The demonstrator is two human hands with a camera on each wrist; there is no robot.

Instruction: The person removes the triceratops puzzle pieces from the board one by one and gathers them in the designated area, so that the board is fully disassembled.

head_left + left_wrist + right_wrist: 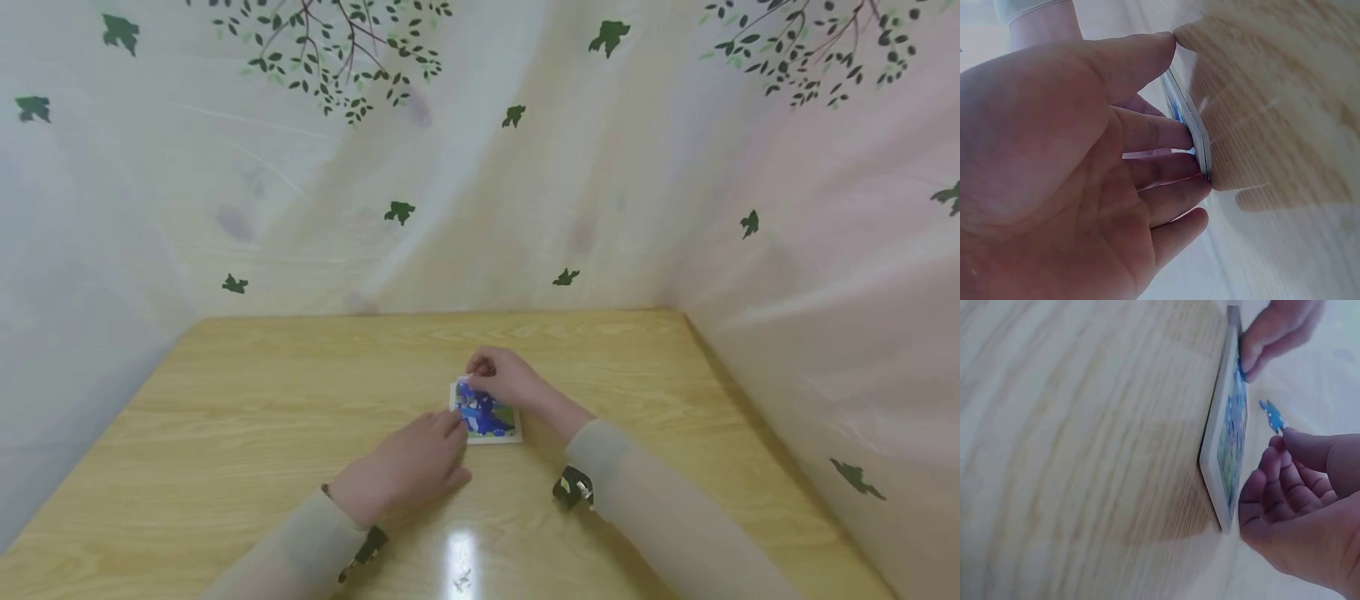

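Observation:
A small jigsaw puzzle (491,423) with a blue dinosaur-like picture lies flat on the table, in a pale frame (1215,450). My right hand (508,379) is over its far edge. In the right wrist view, the thumb and forefinger pinch a small blue puzzle piece (1274,417), held apart from the board; its other fingers are curled. My left hand (411,468) is at the puzzle's left side, and its extended fingertips touch the puzzle. In the left wrist view, the fingers meet the board's edge (1202,149), while the thumb is near the tabletop.
The puzzle sits on a wood-grain table (300,375). Pale cloth with printed leaves (480,208) hangs behind and at the sides. Each wrist wears a small dark camera (573,487). A bright reflection shines near the table's front.

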